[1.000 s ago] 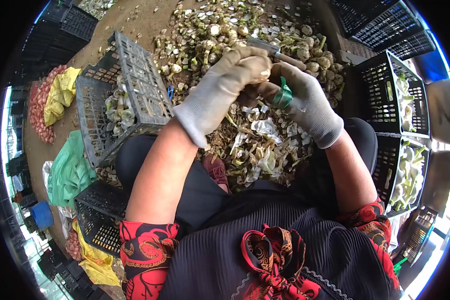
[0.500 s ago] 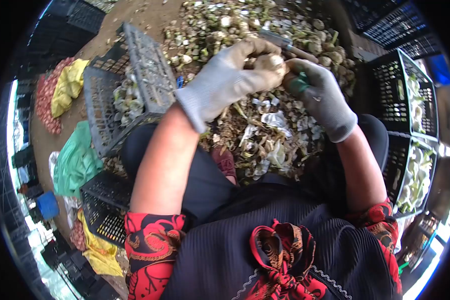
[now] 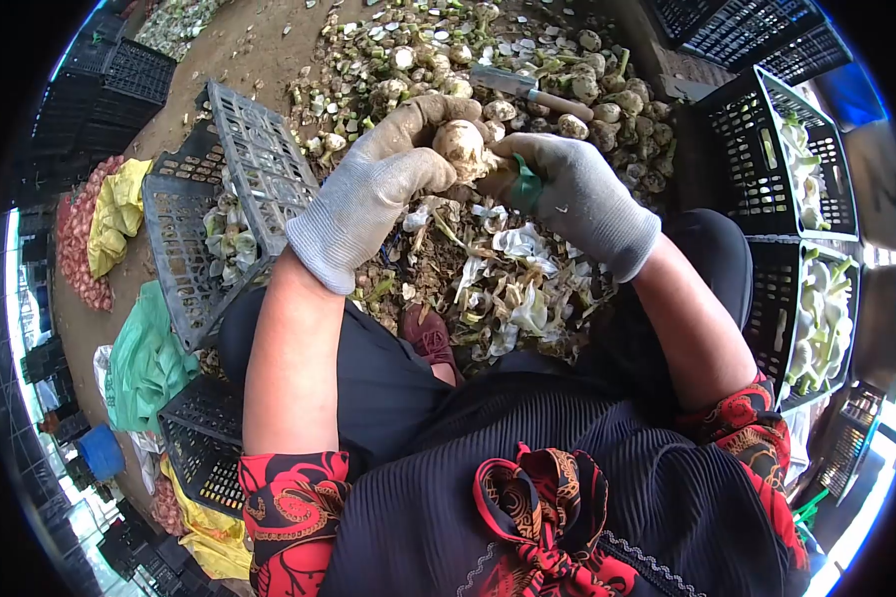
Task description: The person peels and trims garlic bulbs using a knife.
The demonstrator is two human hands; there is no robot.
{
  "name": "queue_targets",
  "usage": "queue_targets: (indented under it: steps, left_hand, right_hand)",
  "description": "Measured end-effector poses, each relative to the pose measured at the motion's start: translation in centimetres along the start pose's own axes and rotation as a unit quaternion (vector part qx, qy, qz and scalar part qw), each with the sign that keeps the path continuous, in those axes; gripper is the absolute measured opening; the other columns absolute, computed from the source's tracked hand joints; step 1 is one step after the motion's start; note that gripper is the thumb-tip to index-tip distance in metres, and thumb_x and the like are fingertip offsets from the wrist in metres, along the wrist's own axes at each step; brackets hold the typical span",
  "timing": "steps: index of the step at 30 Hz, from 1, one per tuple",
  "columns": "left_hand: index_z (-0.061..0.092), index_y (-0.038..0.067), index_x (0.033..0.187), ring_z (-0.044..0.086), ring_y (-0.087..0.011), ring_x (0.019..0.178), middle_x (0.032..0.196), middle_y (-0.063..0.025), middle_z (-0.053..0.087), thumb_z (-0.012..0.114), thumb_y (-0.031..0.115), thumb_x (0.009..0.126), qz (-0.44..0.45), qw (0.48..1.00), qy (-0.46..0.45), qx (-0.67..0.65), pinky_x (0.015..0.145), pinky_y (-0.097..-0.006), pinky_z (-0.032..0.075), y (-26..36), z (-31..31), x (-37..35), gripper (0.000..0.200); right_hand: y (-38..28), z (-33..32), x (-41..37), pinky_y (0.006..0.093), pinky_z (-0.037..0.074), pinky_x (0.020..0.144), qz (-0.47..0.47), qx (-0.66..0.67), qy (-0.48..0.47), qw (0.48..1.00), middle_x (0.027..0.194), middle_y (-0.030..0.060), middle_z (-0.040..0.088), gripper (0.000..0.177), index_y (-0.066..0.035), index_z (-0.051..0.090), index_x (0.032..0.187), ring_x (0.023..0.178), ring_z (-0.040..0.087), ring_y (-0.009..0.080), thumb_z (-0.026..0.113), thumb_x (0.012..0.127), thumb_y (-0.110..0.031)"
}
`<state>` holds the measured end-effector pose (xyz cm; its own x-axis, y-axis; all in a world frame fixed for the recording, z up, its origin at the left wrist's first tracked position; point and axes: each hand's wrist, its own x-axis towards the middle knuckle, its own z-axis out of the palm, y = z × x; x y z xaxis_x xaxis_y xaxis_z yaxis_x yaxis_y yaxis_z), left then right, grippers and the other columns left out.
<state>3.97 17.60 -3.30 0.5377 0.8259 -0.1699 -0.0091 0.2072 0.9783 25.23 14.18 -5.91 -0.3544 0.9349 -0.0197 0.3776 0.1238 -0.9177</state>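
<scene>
Both my hands wear pale grey knit gloves with soil on the fingers. My left hand [image 3: 378, 179] curls its thumb and fingers around a dirty whitish garlic bulb [image 3: 460, 147]. My right hand [image 3: 577, 194] pinches the narrow end of the same bulb from the other side; its fingertips are partly hidden. Something green [image 3: 526, 187] wraps or sits at the fingers of that hand. Just beyond the hands a knife [image 3: 558, 102] with a wooden handle lies on the heap of unpeeled bulbs [image 3: 632, 124]. Peeled skins [image 3: 523, 269] cover the ground below the hands.
Black crates [image 3: 786, 298] of white bulbs with green stems stand on the right. To the left are a tilted grey crate [image 3: 194, 269], a green sack [image 3: 149, 343], a yellow sack [image 3: 119, 214] and a red mesh bag [image 3: 82, 244]. My shoe [image 3: 428, 338] rests among the skins.
Both hands have moved left and slightly down with the bulb between them. The bulb shows more openly now, and the view has shifted so that more of the heap and the knife is visible.
</scene>
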Motion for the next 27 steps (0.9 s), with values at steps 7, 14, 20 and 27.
queue_targets:
  steps: [7,14,20,27]
  left_hand:
    - [0.057,0.005,0.129,0.065,-0.0104,0.091,0.105,-0.0032,0.066,0.072,0.018,0.087,-0.030,0.995,0.084,0.041,0.073,-0.0233,0.055,0.0,0.9,0.3,0.046]
    - [0.060,0.007,0.124,0.065,-0.0085,0.086,0.101,-0.0020,0.067,0.073,0.017,0.087,-0.010,0.992,0.111,0.059,0.068,-0.0216,0.054,-0.4,0.2,0.5,0.041]
    - [0.062,0.008,0.120,0.064,-0.0069,0.084,0.100,-0.0005,0.067,0.075,0.018,0.085,-0.025,0.992,0.111,0.061,0.067,-0.0215,0.053,-0.7,0.4,0.9,0.038]
    - [0.059,0.003,0.127,0.063,-0.0077,0.088,0.106,-0.0026,0.066,0.068,0.014,0.088,-0.016,0.996,0.050,0.071,0.073,-0.0213,0.052,-0.1,0.3,0.2,0.042]
  right_hand:
    - [0.5,0.9,0.1,0.0436,0.051,0.075,-0.137,-0.185,0.159,0.960,0.093,0.0164,0.065,0.021,-0.006,0.067,0.104,0.087,0.065,0.0349,0.066,0.089,-0.020]
    - [0.5,-0.4,0.5,0.0419,0.051,0.073,-0.123,-0.182,0.160,0.962,0.092,0.0146,0.065,0.022,-0.005,0.065,0.099,0.084,0.064,0.0350,0.068,0.088,-0.024]
    - [0.2,0.4,0.5,0.0424,0.052,0.071,-0.150,-0.247,0.154,0.945,0.086,0.0145,0.063,0.018,-0.006,0.066,0.094,0.080,0.064,0.0353,0.068,0.086,-0.022]
    - [0.7,0.0,0.1,0.0299,0.052,0.069,0.074,0.110,0.100,0.986,0.082,0.0095,0.070,0.023,-0.003,0.071,0.105,0.073,0.064,0.0155,0.066,0.091,-0.021]
